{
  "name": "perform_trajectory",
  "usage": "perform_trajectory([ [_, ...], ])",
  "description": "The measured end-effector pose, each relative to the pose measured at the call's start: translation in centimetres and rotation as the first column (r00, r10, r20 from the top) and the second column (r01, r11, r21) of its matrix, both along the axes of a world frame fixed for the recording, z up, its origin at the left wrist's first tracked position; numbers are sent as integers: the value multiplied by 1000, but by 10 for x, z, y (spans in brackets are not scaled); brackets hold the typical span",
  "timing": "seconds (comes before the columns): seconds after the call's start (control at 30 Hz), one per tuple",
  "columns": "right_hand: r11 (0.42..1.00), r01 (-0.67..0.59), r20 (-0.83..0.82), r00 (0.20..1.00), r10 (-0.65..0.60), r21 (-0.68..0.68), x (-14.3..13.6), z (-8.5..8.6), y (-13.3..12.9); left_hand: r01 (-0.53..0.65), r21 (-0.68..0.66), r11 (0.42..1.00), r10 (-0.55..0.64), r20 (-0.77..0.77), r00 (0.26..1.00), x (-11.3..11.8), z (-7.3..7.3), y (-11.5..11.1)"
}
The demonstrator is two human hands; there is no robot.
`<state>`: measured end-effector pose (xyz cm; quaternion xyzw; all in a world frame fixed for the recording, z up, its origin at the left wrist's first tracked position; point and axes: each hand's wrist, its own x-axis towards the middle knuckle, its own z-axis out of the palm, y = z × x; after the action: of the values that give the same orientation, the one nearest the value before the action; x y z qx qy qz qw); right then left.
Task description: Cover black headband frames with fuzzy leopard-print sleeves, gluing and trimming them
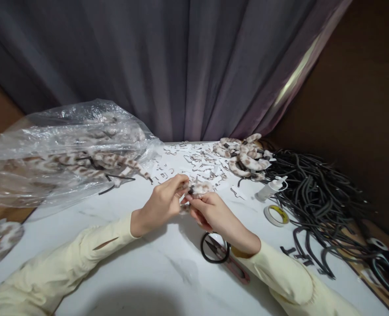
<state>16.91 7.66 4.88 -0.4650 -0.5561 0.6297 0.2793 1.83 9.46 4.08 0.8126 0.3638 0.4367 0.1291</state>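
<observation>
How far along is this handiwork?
Possibly done: the furry pile near the curtain, with curled pieces. In hand: a furry piece with a dark part, held by the left hand and right hand. Probably left: the big tangle of black cords. Whether the bagged furry pieces are finished, I cannot tell.

Grey-purple curtain point(155, 66) up top, white tabletop point(125, 263) with faint grey veining — fluffy pieces point(252, 160) are cream with brown patches, cords point(313, 184) plain black, sleeves point(79, 254) pale yellow — tape roll's point(276, 216) yellow inside.
</observation>
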Motion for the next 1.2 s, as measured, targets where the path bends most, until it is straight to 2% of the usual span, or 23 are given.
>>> perform_trajectory([
  [0.1, 992, -9, -136, 991, -9, -130, 0, 1, 0, 14, 242, 970, -6, -36, 999, -1, -8, 2],
  [0.2, 978, -16, -205, 978, -27, -209, 0, 4, -1, 20, 301, 953, 8, -91, 996, -2, -11, 3],
  [0.27, 976, -34, -190, 982, -7, -214, 1, 5, -2, 30, 263, 964, 2, -119, 993, -3, -11, 2],
  [0.37, 984, -81, -90, 994, 67, -161, 2, 6, -3, 78, 131, 988, -53, -186, 981, -3, -10, 2],
  [0.47, 988, -150, 180, 973, 141, 35, 6, 5, -2, 147, -8, 989, -143, -280, 949, -3, -9, 4],
  [0.57, 916, -239, 486, 872, 56, 323, 13, 4, -2, 165, -116, 979, -194, -322, 927, -3, -7, 7],
  [0.63, 859, -300, 588, 809, -1, 414, 17, 5, -4, 156, -164, 974, -202, -322, 925, -3, -4, 7],
  [0.73, 809, -379, 718, 692, -74, 449, 19, 14, -11, 159, -223, 962, -221, -289, 931, -2, 3, 5],
  [0.87, 792, -439, 884, 390, -256, 423, 13, 31, -19, 209, -355, 911, -287, -184, 940, -3, 14, 3],
  [0.93, 784, -458, 902, 315, -296, 418, 10, 35, -20, 223, -444, 868, -307, -127, 943, -3, 18, 2],
  [1.07, 768, -481, 895, 353, -271, 423, 13, 34, -18, 226, -551, 803, -293, -33, 956, -4, 21, -2],
  [1.2, 769, -476, 864, 467, -190, 427, 22, 30, -8, 213, -534, 818, -265, -20, 964, -2, 21, -5],
])
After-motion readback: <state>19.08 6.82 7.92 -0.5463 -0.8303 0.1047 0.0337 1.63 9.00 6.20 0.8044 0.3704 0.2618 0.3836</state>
